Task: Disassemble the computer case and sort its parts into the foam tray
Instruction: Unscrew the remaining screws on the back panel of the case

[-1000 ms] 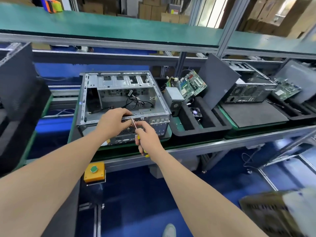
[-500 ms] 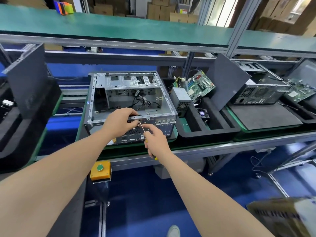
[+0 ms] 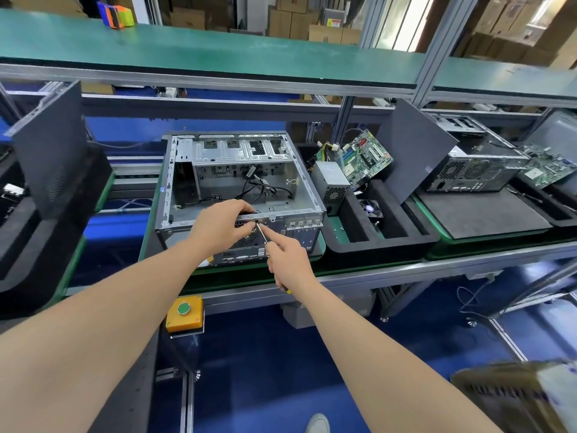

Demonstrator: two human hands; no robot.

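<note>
While the left hand (image 3: 222,223) grips the case (image 3: 237,157), the screwdriver (image 3: 263,234) slants up-left.

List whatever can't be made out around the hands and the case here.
All in the head view:
1. Tip of the screwdriver and its screw: hidden behind the left hand at the computer case rear panel.
2. What the left fingers pinch: too small to tell.
3. Handle of the screwdriver: wrapped by the right hand, only its yellow end shows.
4. The box at bottom right: blurred, cut by the edge.
</note>
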